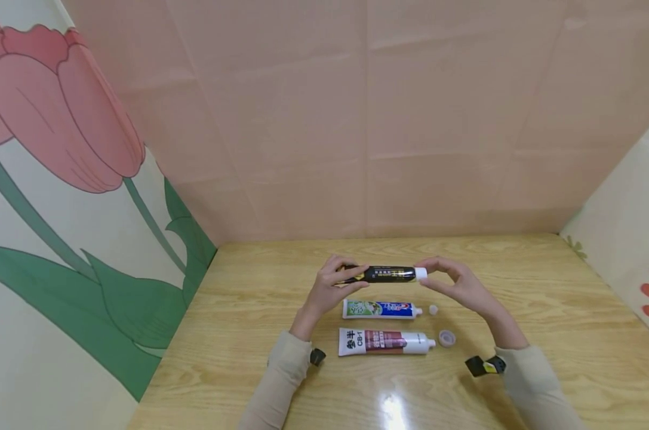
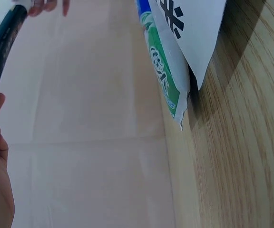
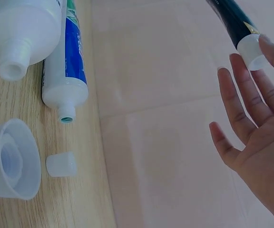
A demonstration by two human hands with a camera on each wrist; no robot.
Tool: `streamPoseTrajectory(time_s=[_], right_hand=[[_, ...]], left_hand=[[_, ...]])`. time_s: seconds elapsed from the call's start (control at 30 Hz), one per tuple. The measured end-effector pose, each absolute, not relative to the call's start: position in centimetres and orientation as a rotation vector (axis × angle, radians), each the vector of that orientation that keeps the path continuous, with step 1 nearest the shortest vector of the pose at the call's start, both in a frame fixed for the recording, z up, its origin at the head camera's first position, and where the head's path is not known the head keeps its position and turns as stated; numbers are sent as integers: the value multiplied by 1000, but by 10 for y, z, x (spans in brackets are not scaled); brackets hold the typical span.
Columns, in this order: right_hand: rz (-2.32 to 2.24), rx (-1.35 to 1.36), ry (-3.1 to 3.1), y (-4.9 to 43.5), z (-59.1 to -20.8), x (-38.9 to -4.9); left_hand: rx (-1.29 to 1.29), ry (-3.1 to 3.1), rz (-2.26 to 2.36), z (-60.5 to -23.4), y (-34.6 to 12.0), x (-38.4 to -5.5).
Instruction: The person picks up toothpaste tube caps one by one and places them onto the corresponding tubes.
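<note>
A black toothpaste tube with gold print is held level above the table by both hands. My left hand grips its flat tail end between thumb and fingers. At the other end, my right hand pinches the white cap, which is on the tube, with thumb and fingertips. Nearer me, a blue and green toothpaste tube lies uncapped, its small white cap beside the nozzle. In front of that lies a larger white and maroon toothpaste tube, also uncapped, with its wide cap by its nozzle.
The wooden table meets a pink-covered wall at the back. A panel with a painted tulip stands at the left, and another flowered panel at the right.
</note>
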State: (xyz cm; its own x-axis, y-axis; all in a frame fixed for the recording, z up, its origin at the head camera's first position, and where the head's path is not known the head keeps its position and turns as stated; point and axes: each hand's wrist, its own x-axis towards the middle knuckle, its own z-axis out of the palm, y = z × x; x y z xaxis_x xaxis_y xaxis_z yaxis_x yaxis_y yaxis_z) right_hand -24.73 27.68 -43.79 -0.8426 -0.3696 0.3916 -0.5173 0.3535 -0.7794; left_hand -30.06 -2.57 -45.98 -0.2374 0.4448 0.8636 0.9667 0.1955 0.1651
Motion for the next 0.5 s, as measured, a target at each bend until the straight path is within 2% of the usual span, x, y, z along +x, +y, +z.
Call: streamPoseTrajectory(time_s=[0.5], right_hand=[[1414, 681, -2564, 277, -437, -248]], left_hand=[[-1330, -1788, -955, -458, -26, -299]])
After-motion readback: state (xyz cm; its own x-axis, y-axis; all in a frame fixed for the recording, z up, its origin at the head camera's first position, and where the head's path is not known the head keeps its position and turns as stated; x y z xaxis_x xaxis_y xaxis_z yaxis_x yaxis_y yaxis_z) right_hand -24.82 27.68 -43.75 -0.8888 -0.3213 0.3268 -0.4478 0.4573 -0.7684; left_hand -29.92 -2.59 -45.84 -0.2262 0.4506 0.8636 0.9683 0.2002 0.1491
